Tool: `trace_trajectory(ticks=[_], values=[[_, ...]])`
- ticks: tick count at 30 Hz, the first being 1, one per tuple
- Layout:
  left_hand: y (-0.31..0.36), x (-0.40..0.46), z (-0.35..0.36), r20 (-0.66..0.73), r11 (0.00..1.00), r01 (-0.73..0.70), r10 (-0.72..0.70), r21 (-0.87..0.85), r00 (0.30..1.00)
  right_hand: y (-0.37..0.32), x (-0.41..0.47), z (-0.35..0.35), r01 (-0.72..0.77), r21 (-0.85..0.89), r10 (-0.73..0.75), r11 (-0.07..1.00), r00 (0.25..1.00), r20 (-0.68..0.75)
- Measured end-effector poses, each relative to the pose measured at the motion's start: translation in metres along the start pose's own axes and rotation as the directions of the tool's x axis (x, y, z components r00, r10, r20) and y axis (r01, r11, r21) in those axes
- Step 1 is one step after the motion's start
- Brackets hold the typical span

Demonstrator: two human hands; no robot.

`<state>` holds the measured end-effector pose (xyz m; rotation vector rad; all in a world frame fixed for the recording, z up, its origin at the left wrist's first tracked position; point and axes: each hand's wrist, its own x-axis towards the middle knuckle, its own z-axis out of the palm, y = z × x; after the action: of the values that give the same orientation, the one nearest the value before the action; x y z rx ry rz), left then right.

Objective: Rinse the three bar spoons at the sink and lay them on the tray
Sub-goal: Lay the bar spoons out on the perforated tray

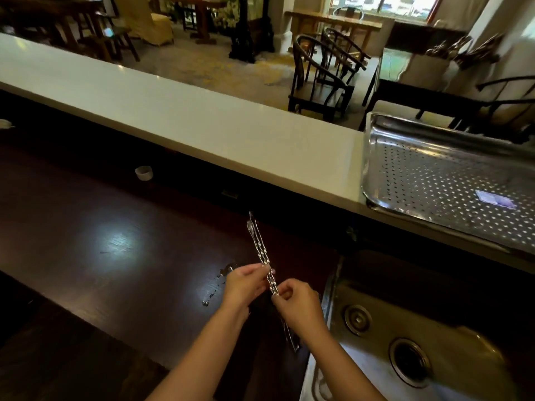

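Note:
A bundle of twisted metal bar spoons (260, 250) is held over the dark wooden counter, bowls pointing away from me. My left hand (245, 285) pinches the stems from the left and my right hand (299, 303) grips them just below, from the right. The spoons' lower ends stick out under my right wrist. How many spoons are in the bundle I cannot tell. The steel sink (376, 369) lies to the lower right. A perforated steel tray (451, 180) rests on the raised white ledge at the right.
A small white cup (144, 172) stands on the dark counter (115, 241) under the long white ledge (179, 111). Water drops (215, 287) lie beside my left hand. The sink has two drain holes (409, 361). Dark chairs (321, 79) and tables stand beyond the bar.

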<state>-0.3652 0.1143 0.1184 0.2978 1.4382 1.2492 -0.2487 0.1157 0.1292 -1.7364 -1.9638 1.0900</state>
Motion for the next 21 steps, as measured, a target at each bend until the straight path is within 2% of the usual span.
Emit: trace_trajectory(ticks=[4, 9, 14, 21], values=[[0.050, -0.017, 0.027, 0.080, 0.961, -0.243, 0.234, 0.131, 0.969, -0.023, -0.002, -0.038, 0.108, 0.081, -0.092, 0.991, 0.979, -0.181], [0.110, -0.048, 0.078, 0.218, 0.840, -0.512, 0.474, 0.181, 0.853, -0.047, 0.000, -0.102, 0.228, 0.061, -0.192, 0.972, 0.913, -0.359], [0.146, -0.076, 0.132, 0.341, 0.754, -0.640, 0.569, 0.147, 0.749, -0.053, -0.004, -0.170, 0.328, 0.075, -0.261, 0.942, 0.852, -0.454], [0.173, -0.097, 0.197, 0.495, 0.691, -0.719, 0.601, 0.073, 0.628, -0.042, -0.014, -0.252, 0.435, 0.216, -0.306, 0.874, 0.838, -0.451]])
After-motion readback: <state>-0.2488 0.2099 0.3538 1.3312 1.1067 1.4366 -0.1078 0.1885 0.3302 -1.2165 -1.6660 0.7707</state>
